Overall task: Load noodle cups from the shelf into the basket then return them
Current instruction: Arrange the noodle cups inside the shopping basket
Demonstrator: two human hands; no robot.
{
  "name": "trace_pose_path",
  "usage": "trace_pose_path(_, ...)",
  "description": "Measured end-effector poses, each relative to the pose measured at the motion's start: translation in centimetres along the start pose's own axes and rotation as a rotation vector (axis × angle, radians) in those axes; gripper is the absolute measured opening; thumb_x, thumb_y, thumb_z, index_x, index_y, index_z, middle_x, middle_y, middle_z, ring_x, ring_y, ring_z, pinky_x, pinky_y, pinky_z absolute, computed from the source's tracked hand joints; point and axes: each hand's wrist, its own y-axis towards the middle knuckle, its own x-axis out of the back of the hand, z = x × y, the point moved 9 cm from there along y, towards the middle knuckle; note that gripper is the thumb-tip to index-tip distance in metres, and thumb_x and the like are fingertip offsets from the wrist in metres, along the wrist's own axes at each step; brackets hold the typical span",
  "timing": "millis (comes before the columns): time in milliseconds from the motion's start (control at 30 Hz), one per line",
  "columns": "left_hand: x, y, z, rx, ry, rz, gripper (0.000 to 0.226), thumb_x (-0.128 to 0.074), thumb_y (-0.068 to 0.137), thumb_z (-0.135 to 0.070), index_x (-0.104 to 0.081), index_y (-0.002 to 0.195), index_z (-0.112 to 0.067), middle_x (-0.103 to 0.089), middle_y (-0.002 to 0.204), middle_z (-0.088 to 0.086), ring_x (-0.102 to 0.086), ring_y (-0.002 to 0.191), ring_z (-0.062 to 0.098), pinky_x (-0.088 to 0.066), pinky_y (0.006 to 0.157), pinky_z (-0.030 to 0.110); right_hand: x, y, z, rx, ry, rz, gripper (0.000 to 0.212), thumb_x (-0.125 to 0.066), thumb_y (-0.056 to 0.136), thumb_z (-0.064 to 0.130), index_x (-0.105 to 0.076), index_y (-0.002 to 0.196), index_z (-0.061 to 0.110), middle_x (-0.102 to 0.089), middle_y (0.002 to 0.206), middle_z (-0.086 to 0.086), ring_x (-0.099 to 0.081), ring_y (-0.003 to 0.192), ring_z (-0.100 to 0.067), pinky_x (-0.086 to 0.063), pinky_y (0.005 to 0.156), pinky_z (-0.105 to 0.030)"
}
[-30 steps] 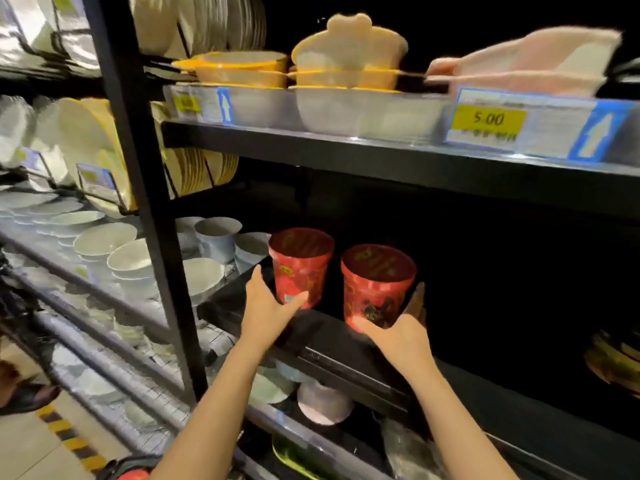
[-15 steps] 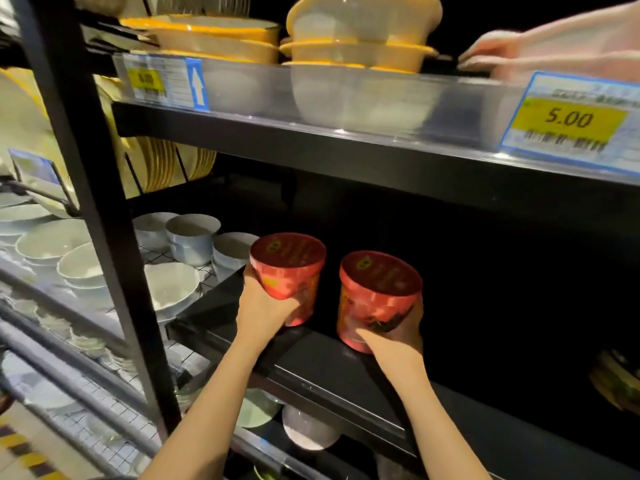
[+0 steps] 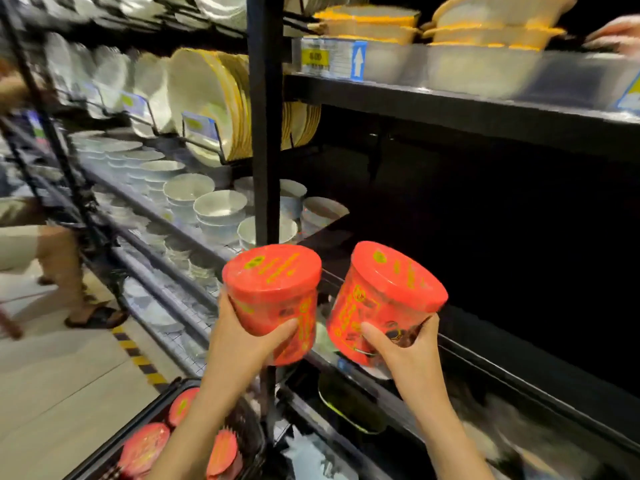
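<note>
I hold two red noodle cups with yellow print in front of the dark shelf (image 3: 519, 368). My left hand (image 3: 242, 344) grips the left cup (image 3: 273, 289) from below and behind. My right hand (image 3: 408, 355) grips the right cup (image 3: 384, 292), which tilts to the right. Both cups are off the shelf board, out over its front edge. Below my left forearm stands a black basket (image 3: 162, 407) with three red noodle cups (image 3: 145, 448) in it, lids up.
A black upright post (image 3: 265, 133) stands just behind the left cup. White bowls (image 3: 218, 206) and plates (image 3: 207, 102) fill the racks to the left. Yellow-rimmed containers (image 3: 485, 29) sit on the upper shelf. A person in sandals (image 3: 93, 317) stands in the aisle at left.
Both hands closed on the two cups on the shelf, then lifted them off and pulled them toward me. The view swung left and down, bringing the basket into sight.
</note>
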Motion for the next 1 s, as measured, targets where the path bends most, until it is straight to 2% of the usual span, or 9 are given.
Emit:
trace_pose_path(133, 7.6, -7.4, 6.1, 0.146, -0.009, -0.086, 0.116, -0.072, 0.03, -0.061, -0.031, 0.135, -0.032, -0.055, 0.117, -0.008, -0.056, 0.104, 0.013, -0.041, 0.089, 0.031, -5.5, -6.4, -4.1, -0.142, 0.096, 0.145, 0.078, -0.079, 0.069, 0.007, -0.035, 0.129, 0.028, -0.056, 0.113, 0.014, -0.059, 0.09, 0.008, -0.05, 0.07, -0.011)
trace_pose_path(267, 13.8, -15.3, 13.3, 0.351, -0.005, -0.201, 0.128, -0.075, 0.025, -0.062, -0.028, 0.139, -0.029, -0.055, 0.124, 0.0, -0.054, 0.112, 0.021, -0.04, 0.101, 0.04, -10.2, -13.1, -9.4, -0.318, 0.139, 0.25, 0.096, -0.087, 0.056, 0.004, -0.035, 0.136, 0.017, -0.056, 0.122, -0.005, -0.058, 0.095, -0.006, -0.05, 0.079, -0.032)
trace_pose_path(367, 17.4, -21.0, 17.6, 0.49, -0.022, -0.344, 0.138, -0.079, 0.019, -0.059, -0.026, 0.141, -0.021, -0.053, 0.127, 0.01, -0.053, 0.115, 0.028, -0.04, 0.102, 0.043, -13.0, -17.6, -12.9, -0.404, 0.101, 0.342, 0.09, -0.083, 0.063, 0.0, -0.034, 0.138, 0.015, -0.058, 0.116, -0.003, -0.058, 0.095, -0.008, -0.045, 0.079, -0.031)
trace_pose_path(467, 20.7, -26.0, 22.3, 0.649, -0.004, -0.487, 0.144, -0.084, 0.013, -0.056, -0.031, 0.141, -0.015, -0.053, 0.13, 0.013, -0.058, 0.112, 0.024, -0.045, 0.097, 0.035, -15.0, -21.1, -16.8, -0.508, 0.023, 0.392, 0.111, -0.096, 0.038, 0.025, -0.039, 0.133, 0.014, -0.061, 0.114, -0.004, -0.061, 0.098, -0.017, -0.046, 0.089, -0.039)
trace_pose_path(567, 22.7, -28.6, 25.3, 0.68, -0.005, -0.577, 0.122, -0.093, 0.02, -0.046, -0.044, 0.129, -0.018, -0.064, 0.111, 0.008, -0.064, 0.088, -0.001, -0.049, 0.079, 0.013, -17.3, -23.1, -19.5, -0.58, -0.053, 0.428, 0.123, -0.098, 0.026, 0.028, -0.037, 0.132, 0.015, -0.058, 0.122, -0.008, -0.058, 0.106, -0.024, -0.043, 0.1, -0.044)
trace_pose_path(633, 23.6, -29.7, 26.4, 0.724, -0.054, -0.646, 0.134, -0.09, 0.014, -0.04, -0.04, 0.135, -0.01, -0.059, 0.117, 0.012, -0.061, 0.101, 0.02, -0.046, 0.09, 0.03, -19.1, -23.4, -21.1, -0.626, -0.102, 0.456, 0.133, -0.094, 0.012, 0.043, -0.038, 0.13, 0.013, -0.06, 0.117, -0.007, -0.059, 0.106, -0.025, -0.044, 0.1, -0.047)
trace_pose_path(733, 24.1, -30.0, 28.4, 0.859, -0.089, -0.729, 0.124, -0.088, 0.035, -0.031, -0.029, 0.142, -0.012, -0.052, 0.128, 0.014, -0.051, 0.116, 0.033, -0.038, 0.097, 0.039, -22.3, -22.4, -22.9, -0.648, -0.159, 0.532, 0.119, -0.096, 0.025, 0.034, -0.041, 0.128, 0.012, -0.062, 0.117, -0.009, -0.062, 0.103, -0.024, -0.046, 0.098, -0.05)
trace_pose_path(800, 24.5, -28.7, 29.6, 0.898, -0.066, -0.753, 0.12, -0.09, 0.045, -0.027, -0.025, 0.144, -0.013, -0.048, 0.136, 0.017, -0.048, 0.12, 0.033, -0.036, 0.099, 0.039, -24.6, -21.1, -24.3, -0.67, -0.187, 0.581, 0.107, -0.097, 0.037, 0.019, -0.042, 0.129, 0.011, -0.063, 0.116, -0.01, -0.063, 0.103, -0.023, -0.046, 0.098, -0.051)
trace_pose_path(1000, 24.3, -22.9, 34.3, 0.949, -0.076, -0.825, 0.13, -0.072, 0.023, -0.058, -0.029, 0.139, -0.017, -0.052, 0.123, 0.007, -0.054, 0.106, 0.023, -0.041, 0.092, 0.034, -30.2, -15.6, -30.7, -0.742, -0.358, 0.642, 0.125, -0.089, 0.019, 0.057, -0.044, 0.13, 0.02, -0.064, 0.113, -0.006, -0.063, 0.102, -0.026, -0.049, 0.094, -0.05)
